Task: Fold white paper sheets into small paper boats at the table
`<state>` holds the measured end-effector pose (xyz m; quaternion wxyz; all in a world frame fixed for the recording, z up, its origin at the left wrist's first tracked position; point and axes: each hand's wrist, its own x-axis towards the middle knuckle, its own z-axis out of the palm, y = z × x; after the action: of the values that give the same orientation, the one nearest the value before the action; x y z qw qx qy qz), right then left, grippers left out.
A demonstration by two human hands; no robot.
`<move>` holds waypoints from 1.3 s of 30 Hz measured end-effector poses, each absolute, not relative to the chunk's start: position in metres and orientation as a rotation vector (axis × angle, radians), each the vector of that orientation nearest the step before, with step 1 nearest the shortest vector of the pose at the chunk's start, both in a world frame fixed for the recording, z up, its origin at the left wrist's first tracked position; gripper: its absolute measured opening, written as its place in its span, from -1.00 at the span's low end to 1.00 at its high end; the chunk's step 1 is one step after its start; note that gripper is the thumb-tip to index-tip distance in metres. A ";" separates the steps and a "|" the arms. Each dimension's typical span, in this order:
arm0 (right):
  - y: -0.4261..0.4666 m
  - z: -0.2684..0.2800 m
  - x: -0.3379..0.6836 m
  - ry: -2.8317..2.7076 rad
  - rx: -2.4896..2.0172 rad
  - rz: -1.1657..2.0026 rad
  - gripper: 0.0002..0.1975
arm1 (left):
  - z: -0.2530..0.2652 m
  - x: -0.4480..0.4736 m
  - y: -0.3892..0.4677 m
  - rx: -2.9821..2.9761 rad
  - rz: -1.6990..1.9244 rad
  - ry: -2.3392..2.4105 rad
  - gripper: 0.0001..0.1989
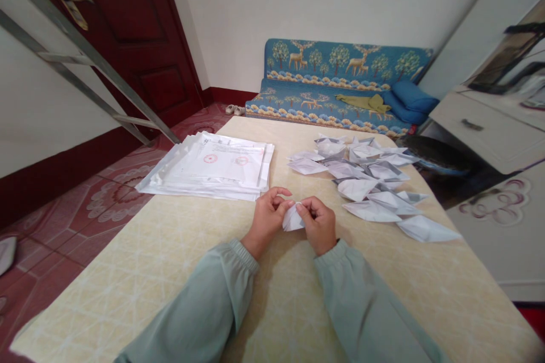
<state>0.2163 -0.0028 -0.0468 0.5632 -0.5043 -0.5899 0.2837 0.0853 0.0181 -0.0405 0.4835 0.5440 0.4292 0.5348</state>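
Between my two hands, just above the table, is a small folded piece of white paper (293, 220). My left hand (269, 216) pinches its left side between thumb and fingers. On the other side, my right hand (318, 223) grips the paper's right edge with the thumb on top. Part of the paper is hidden behind my fingers. To the right lie several folded paper shapes with pointed ends (374, 207), loosely heaped in rows. A stack of white paper sheets (225, 167) rests at the left, and its top sheet bears red round stamps.
The table (170, 272) has a pale yellow patterned cover. Beyond it stands a blue sofa (310, 103) with deer patterns, holding a green cloth (364, 102) and a blue cushion (411, 100). A metal ladder (85, 48) leans at the left; a white cabinet (489, 125) stands right.
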 end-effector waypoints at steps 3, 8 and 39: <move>-0.002 -0.047 0.217 -1.331 -1.175 0.693 -0.81 | -0.040 0.085 0.020 1.324 1.282 1.084 -0.79; -0.001 -0.047 0.216 -1.258 -1.164 0.731 -0.81 | -0.037 0.085 0.019 1.358 1.265 1.071 -0.65; 0.005 -0.046 0.218 -1.116 -1.121 0.823 -0.83 | -0.039 0.088 0.016 1.195 1.062 0.856 -0.61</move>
<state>0.2178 0.0045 -0.0458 0.6281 -0.4891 -0.4870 0.3593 0.0879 0.0160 -0.0388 0.6164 0.5190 0.3717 0.4610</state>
